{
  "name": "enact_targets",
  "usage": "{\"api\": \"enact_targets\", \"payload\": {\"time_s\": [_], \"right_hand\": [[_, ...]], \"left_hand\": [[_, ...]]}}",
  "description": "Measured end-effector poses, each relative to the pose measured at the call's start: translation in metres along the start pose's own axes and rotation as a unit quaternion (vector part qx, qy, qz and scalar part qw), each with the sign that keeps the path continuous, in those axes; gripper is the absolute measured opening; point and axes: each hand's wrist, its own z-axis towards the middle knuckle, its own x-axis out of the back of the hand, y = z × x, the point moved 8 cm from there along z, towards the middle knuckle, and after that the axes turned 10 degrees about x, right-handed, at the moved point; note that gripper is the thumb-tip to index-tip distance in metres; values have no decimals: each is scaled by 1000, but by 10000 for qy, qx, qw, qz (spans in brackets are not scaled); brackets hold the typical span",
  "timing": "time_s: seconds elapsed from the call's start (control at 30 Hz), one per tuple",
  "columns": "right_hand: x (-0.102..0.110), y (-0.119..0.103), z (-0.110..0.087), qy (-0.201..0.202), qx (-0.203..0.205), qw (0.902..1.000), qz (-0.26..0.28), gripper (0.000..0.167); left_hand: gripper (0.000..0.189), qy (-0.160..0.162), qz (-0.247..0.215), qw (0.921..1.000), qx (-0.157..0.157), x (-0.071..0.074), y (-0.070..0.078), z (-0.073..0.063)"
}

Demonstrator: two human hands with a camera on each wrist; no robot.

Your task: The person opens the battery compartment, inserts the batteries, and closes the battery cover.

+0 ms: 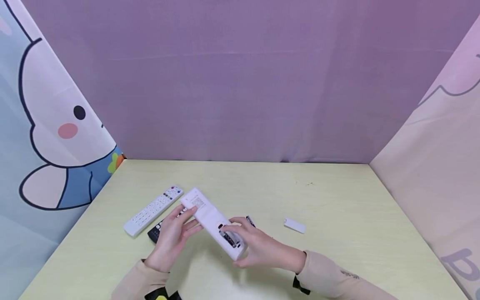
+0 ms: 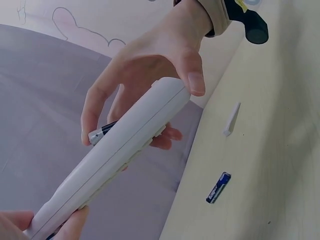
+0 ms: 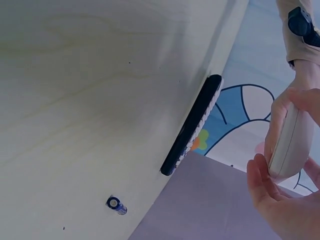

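A white remote control is held above the table, back side up, with its battery compartment open. My left hand grips its upper end, thumb on the back and fingers beneath. My right hand is around the lower end. Its thumb touches the end edge, and the index finger rests on a battery that juts at a slant from the compartment. Another battery, blue and silver, lies on the table, partly hidden behind my right hand in the head view. To the right lies the white battery cover.
Left of my hands lie a second white remote, buttons up, and a black remote partly covered by my left hand. The pale wooden table meets a purple curtain at the back and printed cloths at both sides.
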Motion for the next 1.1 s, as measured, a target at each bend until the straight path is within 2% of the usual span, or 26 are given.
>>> {"api": "enact_targets", "payload": {"time_s": [0.17,0.43,0.63,0.77,0.93,1.1], "right_hand": [[2,-2,-1,143,285,9992,-228,76],[2,-4,-1,78,564,9957,-730,74],[2,-7,-1,78,864,9853,-1472,76],[2,-9,-2,108,1049,9783,-1785,77],[3,-14,-4,325,1439,9690,-1984,76],[3,-16,-6,462,1646,9659,-1944,75]], "left_hand": [[52,-22,-4,10000,-23,-1,0,0],[51,-12,27,10000,-16,-2,-1,1],[52,-20,20,10000,14,-4,-1,0],[52,-32,-27,10000,55,-5,-1,-2],[52,-42,-37,10000,65,-4,-1,-1],[51,-36,-12,10000,70,-2,-2,0]]}}
